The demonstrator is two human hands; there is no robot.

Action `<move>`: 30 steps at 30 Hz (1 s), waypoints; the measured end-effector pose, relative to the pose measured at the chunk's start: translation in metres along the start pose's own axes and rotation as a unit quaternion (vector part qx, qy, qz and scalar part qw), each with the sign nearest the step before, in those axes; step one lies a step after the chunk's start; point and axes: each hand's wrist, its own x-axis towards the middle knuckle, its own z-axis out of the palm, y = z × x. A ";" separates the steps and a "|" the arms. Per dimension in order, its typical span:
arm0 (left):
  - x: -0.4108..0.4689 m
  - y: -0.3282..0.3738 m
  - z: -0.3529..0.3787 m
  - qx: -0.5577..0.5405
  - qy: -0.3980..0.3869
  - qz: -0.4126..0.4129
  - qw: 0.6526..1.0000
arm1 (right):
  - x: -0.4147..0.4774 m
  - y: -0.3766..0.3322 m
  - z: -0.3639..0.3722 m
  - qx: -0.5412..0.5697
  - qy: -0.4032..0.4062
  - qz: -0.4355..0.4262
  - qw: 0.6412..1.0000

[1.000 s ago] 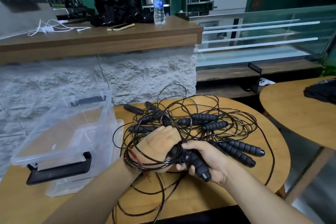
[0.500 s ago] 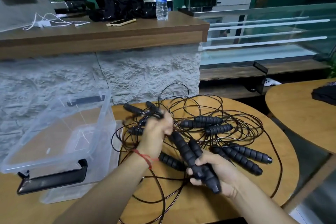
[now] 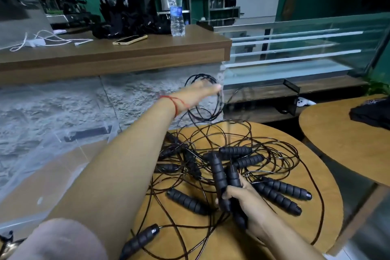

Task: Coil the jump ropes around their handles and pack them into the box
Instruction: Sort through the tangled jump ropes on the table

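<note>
Sprawling black jump ropes (image 3: 249, 160), ribbed handles (image 3: 276, 197)

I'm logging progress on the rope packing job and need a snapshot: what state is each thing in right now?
Left hand: raised, fingers straight, cord loops round it.
Right hand: grips two handles together.
Rope pile: tangled, loose on the table.
Clear box: open, no rope inside.
Water bottle: upright, capped.
Phone: lying flat.
</note>
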 end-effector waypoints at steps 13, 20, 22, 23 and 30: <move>-0.079 -0.111 0.106 -0.041 0.085 -0.120 0.988 | 0.005 -0.005 0.017 0.016 0.004 -0.030 0.999; -0.135 -0.105 0.164 -0.271 0.148 -0.130 0.942 | 0.015 0.014 0.052 0.010 0.045 -0.091 0.995; -0.143 -0.102 0.164 -0.279 0.192 -0.116 0.934 | 0.014 0.018 0.058 0.009 0.049 -0.106 0.993; -0.146 -0.101 0.163 -0.284 0.199 -0.106 0.932 | 0.014 0.018 0.059 0.024 0.050 -0.107 0.993; -0.169 -0.097 0.161 -0.226 0.177 -0.066 0.956 | 0.018 0.009 0.060 0.088 0.040 -0.117 0.988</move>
